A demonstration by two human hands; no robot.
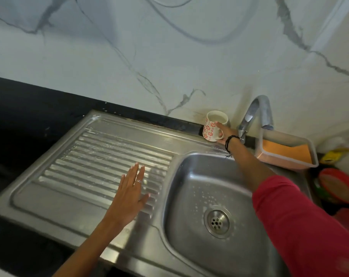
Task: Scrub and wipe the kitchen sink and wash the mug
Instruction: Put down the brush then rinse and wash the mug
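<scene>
Progress: judged early or mid-task. The stainless steel sink (199,196) shows droplets and pale specks on the basin floor around the drain strainer (217,221), and whitish streaks lie along the ridges of the drainboard (109,156). No scrubber or cloth is in either hand, so scrubbing and wiping look unfinished, though I cannot tell whether the streaks are soap or residue. The mug's washing appears not yet done; the tap (255,114) runs no visible water.

Task object: the white mug (213,126) with red flower print stands upright on the far ledge of the sink, against the marble backsplash (129,56), just left of the tap. Its inside looks pale; contents unclear.

Right hand (222,132): arm in a pink sleeve (299,216) reaches across the basin to the far ledge; fingers wrap the right side of the mug, holding it. A dark bracelet sits on the wrist.

Left hand (129,194): fingers straight and close together, palm down over the near right part of the drainboard, holding nothing. Contact with the metal cannot be confirmed.

Other: a clear plastic tub (285,152) with an orange sponge (289,151) inside sits right of the tap.
</scene>
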